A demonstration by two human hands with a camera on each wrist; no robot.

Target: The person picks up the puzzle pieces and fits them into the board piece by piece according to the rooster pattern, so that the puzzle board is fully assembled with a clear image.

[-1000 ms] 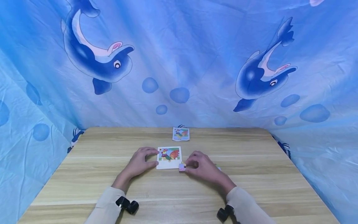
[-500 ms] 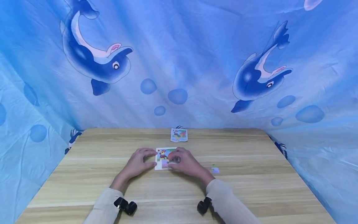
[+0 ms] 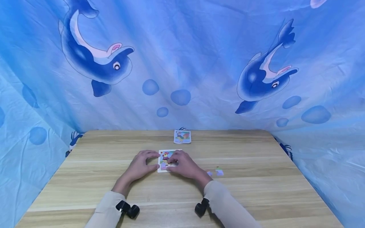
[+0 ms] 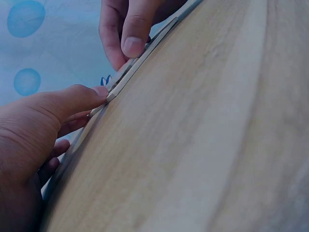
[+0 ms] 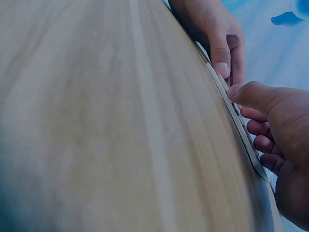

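Note:
A small white-rimmed jigsaw board (image 3: 158, 161) with a rooster picture lies flat on the wooden table. Thumb and fingers of my left hand (image 3: 141, 164) hold the board by its left edge; in the left wrist view the left thumb (image 4: 91, 94) sits on its corner. Over the right part of the board, my right hand (image 3: 183, 164) pinches a purplish jigsaw piece (image 3: 163, 166) at the lower left of the picture. The right hand hides much of the board. From the right wrist view, the board's edge (image 5: 236, 118) shows side-on, and whether the piece lies fully flat is unclear.
Two loose jigsaw pieces lie right of the board: one pale purple piece (image 3: 209, 173) beside the right wrist and one purple-and-green piece (image 3: 219, 172). Behind the board is a rooster picture card (image 3: 182, 137). A blue dolphin-print curtain (image 3: 199, 63) hangs past the table's far edge.
My right hand has carried the purplish piece leftward from beside the board's lower right corner onto its lower left part. Loose pieces on the right have come into view. My left hand stays at the edge.

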